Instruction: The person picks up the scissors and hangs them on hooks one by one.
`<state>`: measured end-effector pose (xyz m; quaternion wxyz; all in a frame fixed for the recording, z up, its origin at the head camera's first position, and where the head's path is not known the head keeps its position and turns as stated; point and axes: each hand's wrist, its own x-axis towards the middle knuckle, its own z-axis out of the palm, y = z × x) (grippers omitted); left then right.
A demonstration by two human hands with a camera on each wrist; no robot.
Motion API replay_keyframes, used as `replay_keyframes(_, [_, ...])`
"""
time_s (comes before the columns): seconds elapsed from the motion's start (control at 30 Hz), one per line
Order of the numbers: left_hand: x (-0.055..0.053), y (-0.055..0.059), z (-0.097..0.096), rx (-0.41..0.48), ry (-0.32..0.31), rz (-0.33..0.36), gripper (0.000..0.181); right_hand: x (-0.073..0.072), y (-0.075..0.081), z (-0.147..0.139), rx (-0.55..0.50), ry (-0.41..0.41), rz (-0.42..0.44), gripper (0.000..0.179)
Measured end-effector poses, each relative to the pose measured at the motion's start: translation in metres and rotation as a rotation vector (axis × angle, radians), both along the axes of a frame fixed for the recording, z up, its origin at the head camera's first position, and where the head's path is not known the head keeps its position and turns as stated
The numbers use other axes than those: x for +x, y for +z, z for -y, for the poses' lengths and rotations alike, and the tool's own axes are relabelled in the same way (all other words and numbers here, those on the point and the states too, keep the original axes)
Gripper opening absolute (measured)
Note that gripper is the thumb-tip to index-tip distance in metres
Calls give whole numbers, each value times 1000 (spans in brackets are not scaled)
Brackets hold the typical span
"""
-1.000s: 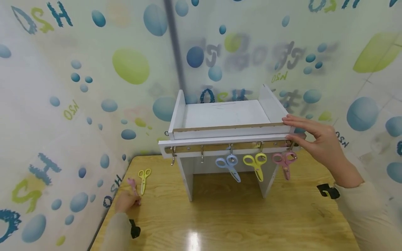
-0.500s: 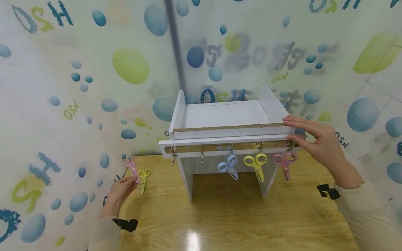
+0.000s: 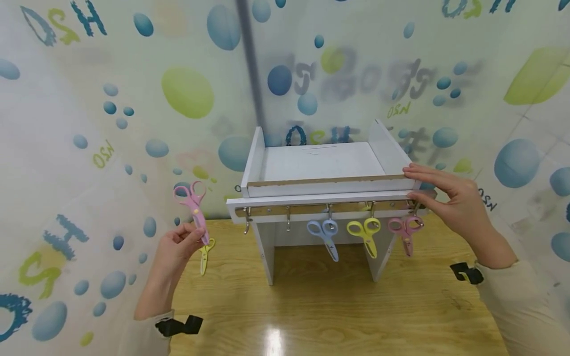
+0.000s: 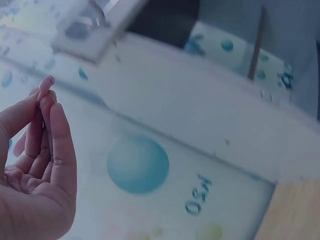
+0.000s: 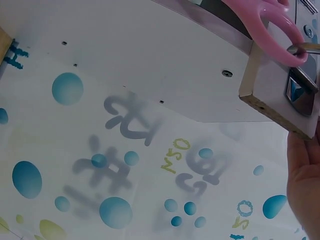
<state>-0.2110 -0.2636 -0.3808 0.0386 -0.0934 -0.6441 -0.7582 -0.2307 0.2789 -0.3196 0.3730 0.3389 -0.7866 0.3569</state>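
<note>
My left hand (image 3: 175,252) pinches pink scissors (image 3: 194,205) by the blade end, handle loops upward, above the table's left side. In the left wrist view only small pink parts show past the fingers. Yellow scissors (image 3: 204,259) lie on the table just behind that hand. My right hand (image 3: 458,205) rests on the right front corner of a white shelf (image 3: 320,163), fingers extended on top, thumb lower at the hook rail (image 3: 307,207). From the rail's hooks hang blue scissors (image 3: 327,240), yellow scissors (image 3: 368,240) and pink scissors (image 3: 406,235).
Two hooks on the rail's left part, a left-end hook (image 3: 247,221) and another hook (image 3: 288,218), carry nothing. The shelf stands on side panels on the wooden table (image 3: 311,316). A patterned wall covering (image 3: 133,123) closes in behind and at both sides.
My left hand has lifted the pink scissors off the table, up and slightly right, handles now upright. The hanging blue scissors swing a little. My right hand stays in place.
</note>
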Motion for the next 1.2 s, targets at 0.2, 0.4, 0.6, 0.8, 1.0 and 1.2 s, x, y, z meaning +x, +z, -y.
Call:
replay_keyframes(0.2, [25, 17, -31, 78, -209, -151, 33, 1, 0, -1, -5, 6, 7, 45])
replay_keyframes(0.4, [41, 15, -61, 106, -421, -218, 29, 1, 0, -2, -8, 2, 16, 43])
replay_keyframes(0.6, [50, 3, -91, 1, -502, -193, 17, 1, -1, -2, -18, 6, 23, 46])
replay_keyframes(0.8, [51, -16, -109, -89, -494, -136, 26, -1, -2, -4, -9, 11, 30, 46])
replay_keyframes(1.0, [47, -36, -116, -106, -453, -166, 33, -1, -2, -4, -5, 16, 35, 45])
replay_keyframes(1.2, [40, -53, -116, -145, -390, -131, 33, 0, -1, -4, -1, 21, 38, 45])
